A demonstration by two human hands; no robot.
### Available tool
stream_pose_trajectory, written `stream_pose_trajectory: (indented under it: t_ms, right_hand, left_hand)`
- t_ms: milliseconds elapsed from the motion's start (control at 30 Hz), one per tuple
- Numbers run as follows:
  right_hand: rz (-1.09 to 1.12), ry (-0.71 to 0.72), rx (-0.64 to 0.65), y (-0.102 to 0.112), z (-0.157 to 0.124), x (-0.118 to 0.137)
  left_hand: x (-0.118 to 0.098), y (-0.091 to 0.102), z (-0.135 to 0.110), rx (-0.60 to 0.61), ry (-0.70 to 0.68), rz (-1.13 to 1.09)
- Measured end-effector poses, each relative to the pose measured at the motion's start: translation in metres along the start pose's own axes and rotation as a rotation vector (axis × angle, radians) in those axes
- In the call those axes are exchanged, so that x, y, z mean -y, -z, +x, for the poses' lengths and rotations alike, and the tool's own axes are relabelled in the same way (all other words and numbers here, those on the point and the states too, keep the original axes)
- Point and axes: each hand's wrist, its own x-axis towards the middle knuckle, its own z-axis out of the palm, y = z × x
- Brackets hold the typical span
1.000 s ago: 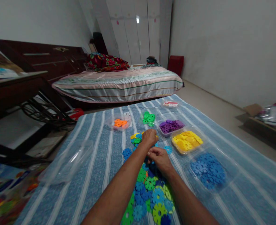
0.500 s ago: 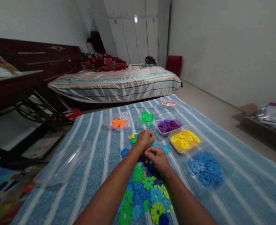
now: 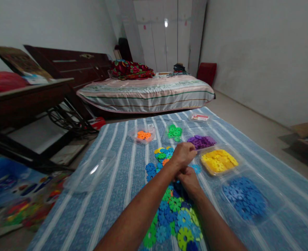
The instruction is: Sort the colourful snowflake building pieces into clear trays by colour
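My left hand is closed, reaching across my right hand at the near side of the purple and yellow tubs. A yellow notched plastic disc showed at its fingertips a moment ago; its fingers now mostly hide what they hold. Just below, my right hand has its fingers pinched together low over the mixed pile of notched discs; what is in them is hidden. Blue, green, lime and orange discs make up the pile. Beside my hands are the tub of yellow discs and the purple discs.
Farther right sits a clear tub of blue discs. Orange discs and green discs are in containers at the back. A clear plastic container lies at left on the striped cloth. Behind stands a bed.
My left hand has moved right and ahead, from above the pile toward the purple and yellow tubs. My right hand stays low over the pile. The view has turned left.
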Motion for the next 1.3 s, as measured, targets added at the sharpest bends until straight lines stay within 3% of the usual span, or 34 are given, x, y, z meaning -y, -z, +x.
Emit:
stream_pose_trajectory:
  t_ms: [167,400,633,733,900,1067,1167,1300]
  right_hand:
    - [-0.041,0.018,0.038,0.000,-0.004,0.005]
    - [-0.063,-0.004,0.047,0.002,-0.003,0.000]
    - [-0.071,-0.008,0.048,0.002,-0.003,-0.001]
    - [-0.073,-0.015,0.046,0.002,-0.003,-0.001]
    - [-0.066,-0.012,0.036,0.000,-0.003,0.001]
    - [-0.053,0.000,0.023,-0.001,-0.003,0.002]
    - [-0.068,0.001,0.030,0.000,-0.002,0.001]
    - [-0.078,0.008,0.044,0.001,-0.002,0.000]
  left_hand:
    - [0.051,0.028,-0.014,-0.078,0.305,0.209]
    - [0.113,0.058,-0.026,-0.141,0.568,0.326]
    - [0.135,0.063,-0.024,-0.100,0.612,0.210]
    - [0.139,0.063,-0.022,-0.137,0.625,0.123]
    - [0.138,0.063,-0.030,-0.220,0.644,-0.080]
    - [0.122,0.073,-0.038,-0.193,0.621,-0.292]
    - [0.096,0.072,-0.032,-0.141,0.563,-0.370]
    - [0.040,0.047,-0.013,0.008,0.389,-0.522]
